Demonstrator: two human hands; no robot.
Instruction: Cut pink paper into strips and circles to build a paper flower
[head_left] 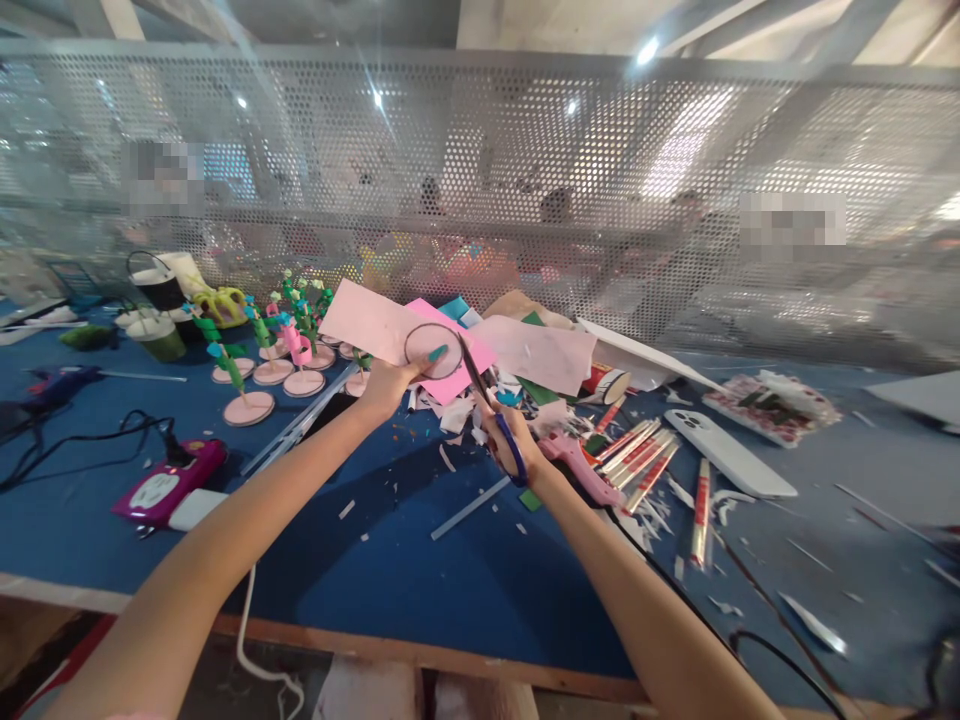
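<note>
A pale pink sheet of paper (367,318) with a dark circle drawn on it is pinched in my left hand (390,388), the thumb lying over the circle. My right hand (511,440) is closed round the dark blue handles of a pair of scissors (480,375). Their blades point up and lie close to the right side of the circle. Whether they are cutting into the paper I cannot tell. Behind and below lie a brighter pink sheet (480,350) and another pale pink piece (544,350).
Small flower models on round bases (249,407) stand at the left. A purple power adapter (171,482) sits nearer. To the right are a pink glue gun (581,468), foil-wrapped sticks (634,455) and a white phone (731,453). Paper scraps litter the blue table (420,590); a perforated screen (480,150) rises behind.
</note>
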